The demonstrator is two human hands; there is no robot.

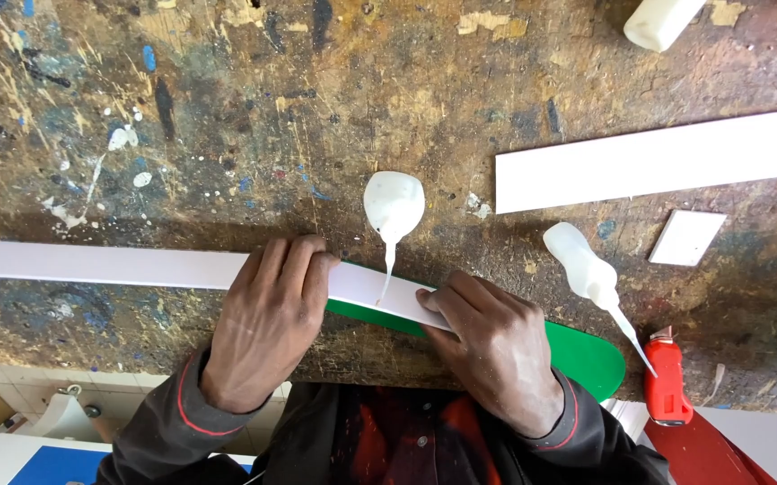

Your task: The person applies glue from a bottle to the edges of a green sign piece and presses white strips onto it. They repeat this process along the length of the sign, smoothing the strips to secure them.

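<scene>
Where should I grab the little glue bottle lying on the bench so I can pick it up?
Grab the small glue bottle around its fat round body, coming down from above. It lies on its side on the workbench, thin nozzle pointing toward the red utility knife, so the nozzle end is too skinny to hold.

Left hand [267,323]: pressing flat on long white strip [137,267].
Right hand [496,350]: fingers on strip over green board [586,355].
Desk [316,108]: paint-stained; glue puddle [395,205], glue bottle [586,269] nearby.

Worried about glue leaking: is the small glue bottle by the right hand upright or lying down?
Lying down: the glue bottle rests on its side on the workbench, nozzle pointing toward the red tool.
</scene>
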